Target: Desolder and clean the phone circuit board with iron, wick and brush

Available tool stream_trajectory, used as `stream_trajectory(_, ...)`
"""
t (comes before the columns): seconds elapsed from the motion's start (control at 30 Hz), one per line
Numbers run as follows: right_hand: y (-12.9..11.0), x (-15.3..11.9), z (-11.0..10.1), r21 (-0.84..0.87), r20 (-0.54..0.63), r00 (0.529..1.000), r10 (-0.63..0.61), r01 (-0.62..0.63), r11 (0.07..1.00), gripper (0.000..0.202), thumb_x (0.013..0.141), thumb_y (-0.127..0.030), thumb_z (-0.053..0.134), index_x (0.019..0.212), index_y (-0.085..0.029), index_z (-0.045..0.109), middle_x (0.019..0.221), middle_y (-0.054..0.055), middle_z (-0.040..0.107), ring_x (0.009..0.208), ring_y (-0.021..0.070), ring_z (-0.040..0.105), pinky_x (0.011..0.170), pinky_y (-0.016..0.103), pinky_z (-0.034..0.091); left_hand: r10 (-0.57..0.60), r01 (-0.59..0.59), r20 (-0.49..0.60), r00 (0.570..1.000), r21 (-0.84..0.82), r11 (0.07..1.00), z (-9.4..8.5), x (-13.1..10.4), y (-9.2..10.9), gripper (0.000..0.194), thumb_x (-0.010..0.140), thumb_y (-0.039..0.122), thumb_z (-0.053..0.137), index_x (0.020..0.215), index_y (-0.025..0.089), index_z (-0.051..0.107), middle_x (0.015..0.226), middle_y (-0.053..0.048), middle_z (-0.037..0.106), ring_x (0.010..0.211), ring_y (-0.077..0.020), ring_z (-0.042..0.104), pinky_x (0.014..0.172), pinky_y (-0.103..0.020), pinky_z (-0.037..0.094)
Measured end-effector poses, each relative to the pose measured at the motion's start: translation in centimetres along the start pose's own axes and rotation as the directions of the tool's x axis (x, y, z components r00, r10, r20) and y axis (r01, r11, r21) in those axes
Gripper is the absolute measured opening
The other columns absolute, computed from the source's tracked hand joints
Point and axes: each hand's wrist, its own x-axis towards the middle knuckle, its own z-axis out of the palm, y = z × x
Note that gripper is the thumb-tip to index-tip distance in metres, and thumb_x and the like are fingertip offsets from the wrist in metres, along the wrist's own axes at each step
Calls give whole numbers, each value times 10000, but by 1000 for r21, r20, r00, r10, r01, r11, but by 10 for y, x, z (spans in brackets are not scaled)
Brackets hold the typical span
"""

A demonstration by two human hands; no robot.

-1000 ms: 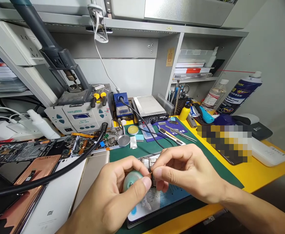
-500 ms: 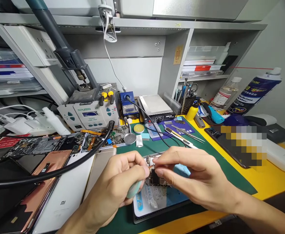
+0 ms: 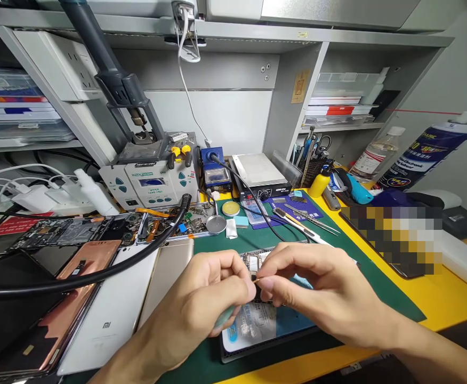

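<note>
Copper strip: a thin, copper-coloured sliver (image 3: 258,280) sits between the two sets of fingertips, above the circuit board; too small to tell whether it is wire or braid.
Right hand: the right hand (image 3: 325,290) comes in from the right, palm down, wrist low, thumb and index finger pinching the copper strip, the other fingers curled behind.
Left hand: the left hand (image 3: 213,296) comes up from the lower left, thumb laid along the bent index finger, their tips pressed together beside the strip.
Green spool: a pale green, rounded, spool-like piece (image 3: 224,317) is gripped under the left hand's curled fingers, mostly hidden.
Circuit board: a dark, component-covered board with silvery patches (image 3: 251,261) lies beneath the fingertips, partly covered.
Work pad: a flat white-and-blue printed pad (image 3: 251,333) carries the board.
Bench: a dark green cutting mat (image 3: 377,288) spreads under the pad, over a yellow tabletop (image 3: 449,309).
</note>
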Motion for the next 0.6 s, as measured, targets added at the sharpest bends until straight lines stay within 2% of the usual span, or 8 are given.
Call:
stream_trajectory(0.07,-2,2,-1,276,72,962,263,-272,922,220,893,-341,918,849,-170,787,715,42,787,613,147,706,594,248,606,54,-53,-12,998,74,996,-2,-2,-2,282,824,445,789,886,198,668,603,59,496,495,-54,313,454,-181,218)
stream_trajectory(0.1,-3,4,-2,377,136,934,331,-357,854,280,863,-377,945,830,-159,772,681,40,778,577,139,698,569,239,606,96,-92,-26,995,121,988,-2,-2,-3,271,850,442,793,919,203,684,645,50,526,542,-66,354,487,-181,258)
stream_trajectory(0.17,-1,7,-4,495,238,901,364,-435,752,333,841,-404,961,813,-138,763,670,40,770,549,132,709,535,224,609,176,-163,-44,983,207,965,-1,-3,-5,258,916,454,761,893,206,694,695,34,552,604,-82,397,537,-191,307)
stream_trajectory(0.23,1,9,-5,561,294,886,359,-464,686,311,848,-380,950,817,-123,776,706,40,771,551,137,736,502,213,611,202,-190,-36,979,218,957,1,-3,-6,307,955,478,720,833,198,694,721,28,554,557,-67,377,494,-206,273)
stream_trajectory(0.33,2,11,-6,618,309,880,360,-474,627,255,856,-331,928,838,-110,801,766,49,780,569,150,761,480,211,621,145,-142,-24,989,106,984,2,-1,-5,342,916,505,743,789,194,679,651,55,455,452,-43,240,402,-226,126)
stream_trajectory(0.43,0,11,-6,622,292,884,365,-465,630,252,867,-328,919,837,-104,807,765,56,782,564,142,754,489,208,625,40,-39,-44,998,28,999,2,-1,-2,329,868,492,761,773,196,654,561,77,329,480,-59,212,419,-199,129)
stream_trajectory(0.6,0,10,-6,605,278,890,362,-455,654,264,851,-341,944,872,-114,812,773,53,782,573,146,758,501,213,624,15,-16,-79,997,-12,1000,3,-1,1,291,853,441,763,766,185,654,574,71,341,513,-58,221,436,-176,137)
